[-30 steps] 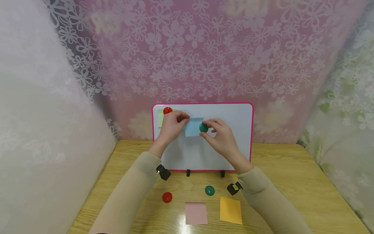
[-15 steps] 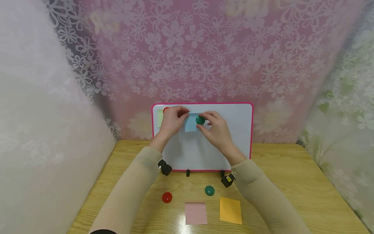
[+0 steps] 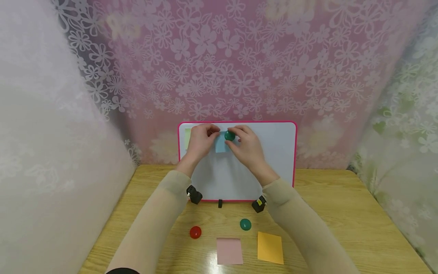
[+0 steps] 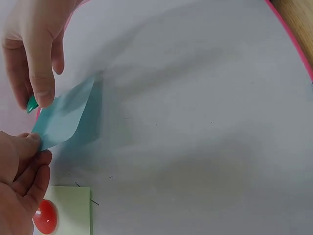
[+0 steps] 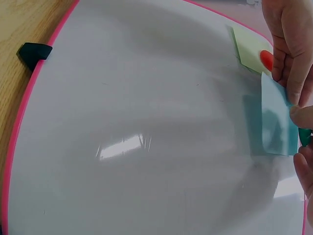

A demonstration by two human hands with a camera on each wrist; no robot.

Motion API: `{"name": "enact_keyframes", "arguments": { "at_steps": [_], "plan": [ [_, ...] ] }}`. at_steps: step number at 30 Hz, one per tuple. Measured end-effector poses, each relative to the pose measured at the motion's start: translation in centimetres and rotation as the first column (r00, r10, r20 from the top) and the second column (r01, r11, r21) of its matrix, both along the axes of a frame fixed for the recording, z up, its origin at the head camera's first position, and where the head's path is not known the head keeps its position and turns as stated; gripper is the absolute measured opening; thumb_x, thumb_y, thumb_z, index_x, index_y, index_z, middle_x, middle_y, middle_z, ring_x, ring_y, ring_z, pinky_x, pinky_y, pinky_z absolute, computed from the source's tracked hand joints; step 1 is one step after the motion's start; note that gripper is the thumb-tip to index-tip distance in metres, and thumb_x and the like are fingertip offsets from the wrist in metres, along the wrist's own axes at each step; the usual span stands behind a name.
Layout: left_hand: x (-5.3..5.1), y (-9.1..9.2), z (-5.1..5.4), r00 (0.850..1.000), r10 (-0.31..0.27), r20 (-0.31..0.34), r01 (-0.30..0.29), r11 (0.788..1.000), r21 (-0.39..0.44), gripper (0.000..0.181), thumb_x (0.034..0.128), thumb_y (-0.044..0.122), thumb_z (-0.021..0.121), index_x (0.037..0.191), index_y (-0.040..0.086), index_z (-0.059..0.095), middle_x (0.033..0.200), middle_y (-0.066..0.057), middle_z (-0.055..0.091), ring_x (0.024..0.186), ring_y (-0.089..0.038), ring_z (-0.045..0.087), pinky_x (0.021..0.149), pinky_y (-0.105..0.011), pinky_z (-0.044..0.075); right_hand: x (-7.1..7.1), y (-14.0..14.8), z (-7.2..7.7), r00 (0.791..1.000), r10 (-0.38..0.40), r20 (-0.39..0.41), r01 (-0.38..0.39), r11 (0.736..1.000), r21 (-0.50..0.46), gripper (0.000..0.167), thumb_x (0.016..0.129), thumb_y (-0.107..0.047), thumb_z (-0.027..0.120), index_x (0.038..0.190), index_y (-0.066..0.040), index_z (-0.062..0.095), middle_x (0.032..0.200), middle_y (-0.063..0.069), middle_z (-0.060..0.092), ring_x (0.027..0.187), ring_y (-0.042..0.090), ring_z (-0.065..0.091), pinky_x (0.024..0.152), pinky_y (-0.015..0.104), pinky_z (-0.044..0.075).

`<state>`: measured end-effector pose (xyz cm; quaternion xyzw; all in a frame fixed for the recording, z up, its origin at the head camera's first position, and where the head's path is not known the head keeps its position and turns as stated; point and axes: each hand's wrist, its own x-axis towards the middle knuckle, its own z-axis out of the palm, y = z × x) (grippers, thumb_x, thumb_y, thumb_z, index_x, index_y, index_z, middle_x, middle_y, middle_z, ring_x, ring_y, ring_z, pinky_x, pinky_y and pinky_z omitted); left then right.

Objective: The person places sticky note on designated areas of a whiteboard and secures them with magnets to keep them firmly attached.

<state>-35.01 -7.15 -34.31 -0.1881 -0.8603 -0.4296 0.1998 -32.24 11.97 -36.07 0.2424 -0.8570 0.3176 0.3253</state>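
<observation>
The left hand (image 3: 201, 141) is pinching the blue note (image 3: 220, 145) by its upper left corner, and the right hand (image 3: 248, 148) is holding a green magnet (image 3: 229, 136) between thumb and fingers. The magnet is sitting at the note's upper right corner, to the right of the left hand's pinch; the right hand is the nearer one to that corner. The note's top edge is running from one hand towards the other; the note is looking nearly square and the magnet round, so neither is showing a clear long axis. Whether the magnet is touching the note, I cannot tell. The note's lower part is standing off the whiteboard (image 3: 277, 152). Just left, a red magnet (image 4: 45, 217) is resting on a pale green note (image 3: 187, 137). Farther off, a second green magnet (image 3: 245, 224), a second red magnet (image 3: 195, 232), a pink note (image 3: 229, 252) and an orange note (image 3: 270, 248) are lying on the table (image 3: 325, 213).
</observation>
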Motion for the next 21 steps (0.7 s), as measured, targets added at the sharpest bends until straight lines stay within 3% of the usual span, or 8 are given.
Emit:
{"name": "enact_keyframes", "arguments": {
  "at_steps": [11,21],
  "plan": [
    [-0.7,0.1,-0.2,0.999,0.026,-0.032,-0.027,0.999,-0.022,0.011,0.1010,0.009,0.076,0.109,0.004,0.081,0.100,-0.008,0.078,0.087,-0.022,0.068,0.080,-0.034,0.058,-0.9,-0.5,-0.3,0.999,-0.040,0.005,0.040,0.999,0.033,0.040,0.092,-0.013,0.087,0.128,0.001,0.075,0.126,0.017,0.068,0.106,0.029,0.068,0.089,0.039,0.059],
    [-0.9,0.3,-0.1,0.998,0.044,-0.050,-0.045,0.999,-0.020,0.011,0.1007,0.007,0.075,0.108,0.002,0.081,0.099,-0.010,0.079,0.089,-0.023,0.071,0.082,-0.035,0.059,-1.2,-1.1,-0.2,0.997,-0.082,-0.003,0.082,0.995,0.056,0.043,0.092,-0.012,0.087,0.130,0.002,0.074,0.127,0.018,0.068,0.117,0.032,0.066,0.103,0.042,0.054]
  ]
}}
